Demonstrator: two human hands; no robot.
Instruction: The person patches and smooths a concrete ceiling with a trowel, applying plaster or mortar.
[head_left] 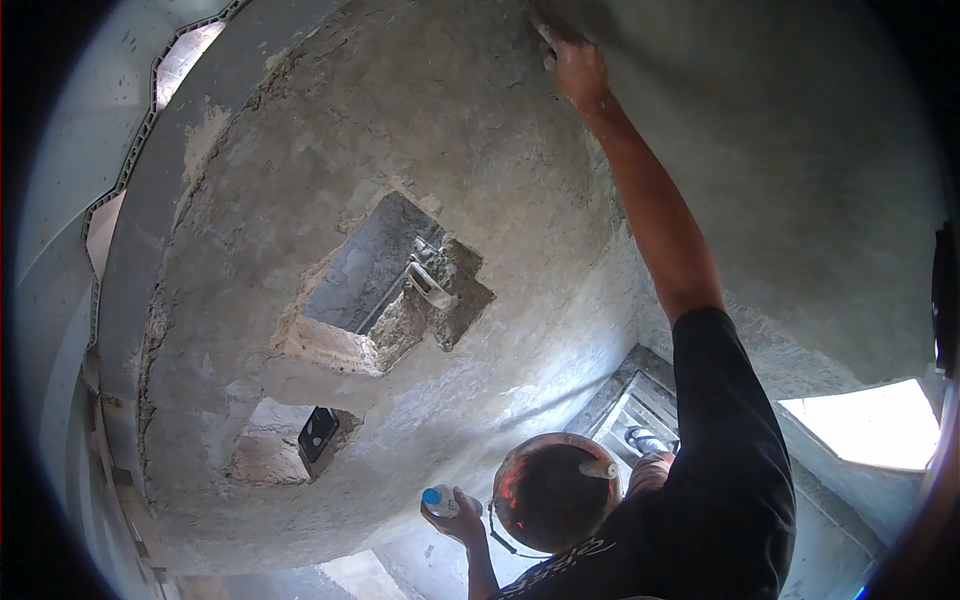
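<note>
My right hand (578, 72) is at the end of a raised arm, against the rough grey plastered wall (480, 130) near the top of the view. A finger stretches along the surface and nothing can be made out in the hand. Low in the view, my left hand (460, 522) is wrapped round a clear plastic bottle (440, 500) with a blue cap. Close beside it on the right is a round reddish bucket (550, 490), dark inside, with a thin handle hanging at its side.
A square opening (365, 265) in the wall holds a pale metal bracket (430, 287). In a smaller recess below stands a black phone (319, 428). A bright window opening (870, 425) is at the right. Below the wall lies a framed panel (640, 410).
</note>
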